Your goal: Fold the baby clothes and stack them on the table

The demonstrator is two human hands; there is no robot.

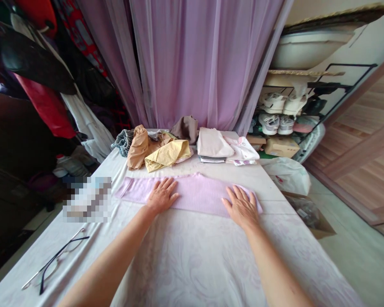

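Note:
A lilac ribbed garment [198, 194], folded into a long strip, lies across the cloth-covered table [192, 256]. My left hand [162, 195] rests flat on it left of the middle, fingers spread. Near its right end, my right hand [242, 204] presses flat on the fabric, fingers also apart. Neither hand grips anything. Beyond the strip, a loose heap holds a yellow cloth [168, 155], a tan garment [138, 147] and a brown garment [184, 128]. Right of that heap sits a stack of folded clothes [214, 143], with a white printed garment [242, 150] against it.
Eyeglasses [56, 260] and a pixelated item [88, 199] lie at the table's left side. A purple curtain [192, 64] hangs behind. Hanging bags and clothes crowd the left. Right of the table stand a shoe rack [334, 87], a plastic bag [289, 177] and a cardboard box [323, 228].

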